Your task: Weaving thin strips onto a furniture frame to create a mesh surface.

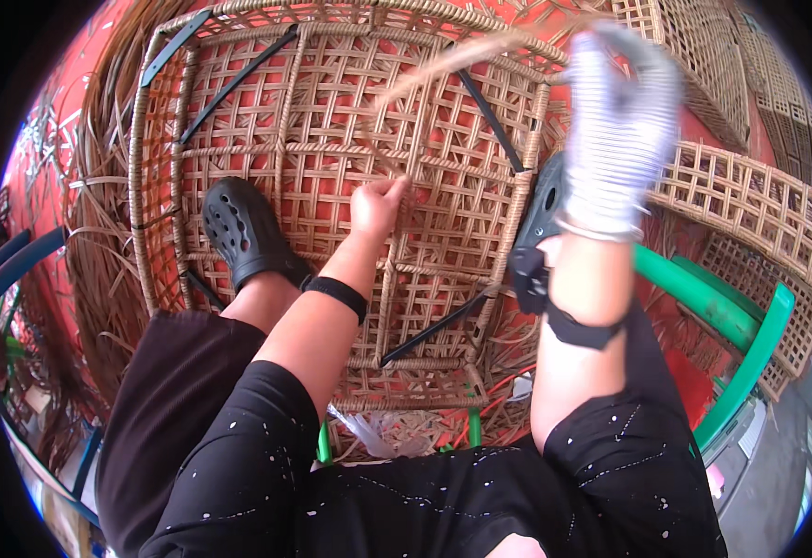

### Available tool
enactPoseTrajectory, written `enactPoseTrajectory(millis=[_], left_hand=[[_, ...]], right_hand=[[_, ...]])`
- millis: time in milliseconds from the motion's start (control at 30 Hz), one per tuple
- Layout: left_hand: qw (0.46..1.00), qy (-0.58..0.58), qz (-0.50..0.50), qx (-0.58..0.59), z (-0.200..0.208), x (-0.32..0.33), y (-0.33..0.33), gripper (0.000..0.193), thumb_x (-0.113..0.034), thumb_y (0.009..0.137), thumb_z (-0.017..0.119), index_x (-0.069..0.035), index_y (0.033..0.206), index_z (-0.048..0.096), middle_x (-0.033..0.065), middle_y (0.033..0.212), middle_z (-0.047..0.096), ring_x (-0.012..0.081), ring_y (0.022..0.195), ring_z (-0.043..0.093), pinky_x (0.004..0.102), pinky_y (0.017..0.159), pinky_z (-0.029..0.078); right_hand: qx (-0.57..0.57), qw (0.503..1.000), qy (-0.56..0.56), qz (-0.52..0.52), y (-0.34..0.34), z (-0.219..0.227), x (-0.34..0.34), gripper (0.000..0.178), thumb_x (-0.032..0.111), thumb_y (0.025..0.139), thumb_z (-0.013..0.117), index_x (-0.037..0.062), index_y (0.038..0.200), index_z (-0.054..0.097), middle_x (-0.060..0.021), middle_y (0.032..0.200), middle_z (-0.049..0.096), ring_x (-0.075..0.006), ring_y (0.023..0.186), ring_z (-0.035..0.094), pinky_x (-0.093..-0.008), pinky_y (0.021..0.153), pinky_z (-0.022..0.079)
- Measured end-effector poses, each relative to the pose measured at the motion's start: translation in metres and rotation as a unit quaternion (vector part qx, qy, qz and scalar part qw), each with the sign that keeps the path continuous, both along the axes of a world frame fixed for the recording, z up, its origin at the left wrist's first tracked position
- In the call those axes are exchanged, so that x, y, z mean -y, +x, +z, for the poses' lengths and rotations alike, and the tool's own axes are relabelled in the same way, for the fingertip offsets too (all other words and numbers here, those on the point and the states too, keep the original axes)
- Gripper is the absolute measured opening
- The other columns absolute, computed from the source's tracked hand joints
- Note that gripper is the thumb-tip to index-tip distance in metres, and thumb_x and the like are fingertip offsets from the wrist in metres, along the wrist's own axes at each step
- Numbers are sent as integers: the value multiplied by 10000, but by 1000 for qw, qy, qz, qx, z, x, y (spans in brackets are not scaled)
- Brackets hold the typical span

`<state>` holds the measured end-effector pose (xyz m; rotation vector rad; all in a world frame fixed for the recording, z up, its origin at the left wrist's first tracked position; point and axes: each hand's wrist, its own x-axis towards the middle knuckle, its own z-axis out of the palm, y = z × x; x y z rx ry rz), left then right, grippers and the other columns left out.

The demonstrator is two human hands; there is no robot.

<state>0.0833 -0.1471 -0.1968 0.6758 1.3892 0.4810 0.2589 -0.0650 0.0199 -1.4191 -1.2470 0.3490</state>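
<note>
Red floor [66,84] is underlying the wicker frame [282,102]. Strand [452,60] is arcing between hands: left hand [375,206] pinching it, gloved right hand [625,121] blurring, grip unclear. Keeping it untwisted is likely helping.

red floor [80,70], woven rattan frame [332,149], long brown strips [99,251], scattered scraps [48,139]

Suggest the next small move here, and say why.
Probably have the raised, gloved right hand gently draw up slack while the left hand steadies the strand: it runs between the two hands in a loose bend above the woven frame.
</note>
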Motion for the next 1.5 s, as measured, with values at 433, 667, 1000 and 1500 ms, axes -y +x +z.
enactPoseTrajectory(millis=[433, 667, 1000, 1500], left_hand=[[983, -146, 108, 28, -12, -7, -2, 250, -288, 881, 642, -43, 835, 625, 6, 694, 622, 102, 571, 591, 219, 509, 464], [954, 113, 43, -275, -12, 12, 14, 243, -213, 861, 671, 21, 925, 654, 74, 770, 679, 120, 640, 612, 247, 623, 496], [995, 27, 100, -12, -10, 16, 10, 293, -150, 912, 553, -14, 1161, 624, 83, 900, 686, 105, 805, 626, 260, 722, 499], [996, -34, 23, 82, -9, 8, 0, 283, -98, 904, 539, -20, 1173, 582, 46, 965, 660, 107, 853, 603, 235, 757, 458]], right_hand=[[-310, 800, -513, 38, -54, -214, 100, 187, 205, 820, 683, 21, 855, 682, -35, 686, 646, -87, 593, 582, -252, 515, 459], [-302, 811, -500, -21, -68, -237, 105, 207, 206, 796, 689, 4, 837, 682, -56, 629, 630, -122, 498, 548, -287, 480, 446], [-340, 807, -483, -27, -64, -238, 106, 143, 168, 810, 689, 26, 821, 680, -22, 655, 628, -92, 533, 537, -268, 478, 435], [181, 834, -495, 162, -18, -184, 75, 269, 362, 744, 683, 95, 722, 706, -136, 798, 659, -268, 744, 636, -373, 702, 495]])
